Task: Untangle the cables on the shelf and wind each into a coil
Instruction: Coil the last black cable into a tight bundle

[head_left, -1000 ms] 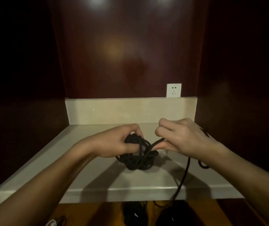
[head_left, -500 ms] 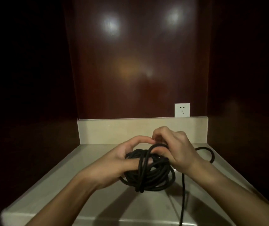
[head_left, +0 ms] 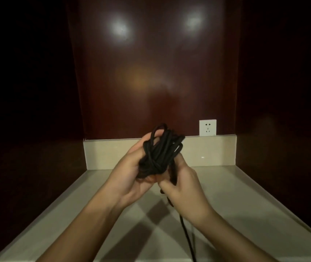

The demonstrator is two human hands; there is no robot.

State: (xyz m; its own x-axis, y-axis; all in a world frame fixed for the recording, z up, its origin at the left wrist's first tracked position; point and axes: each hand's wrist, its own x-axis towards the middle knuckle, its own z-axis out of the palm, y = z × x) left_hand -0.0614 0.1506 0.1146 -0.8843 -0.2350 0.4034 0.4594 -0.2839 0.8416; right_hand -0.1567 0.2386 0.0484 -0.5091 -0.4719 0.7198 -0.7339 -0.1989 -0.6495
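A bundle of black cable (head_left: pixel 160 152) is lifted off the pale shelf (head_left: pixel 226 201) and held upright between both hands. My left hand (head_left: pixel 130 173) cradles it from the left and below, with fingers curled round the loops. My right hand (head_left: pixel 184 188) grips the bundle's lower right side, where a loose strand (head_left: pixel 187 239) runs down past my wrist and over the shelf's front edge. Part of the bundle is hidden behind my fingers.
The shelf sits in a dark wooden niche with side walls close on both sides. A low pale upstand (head_left: pixel 101 154) runs along the back. A white wall socket (head_left: pixel 207 127) is mounted above it at the right.
The cable bundle has been raised from the shelf surface and tipped upright between my hands. The loop that lay on the shelf at the right is no longer visible.
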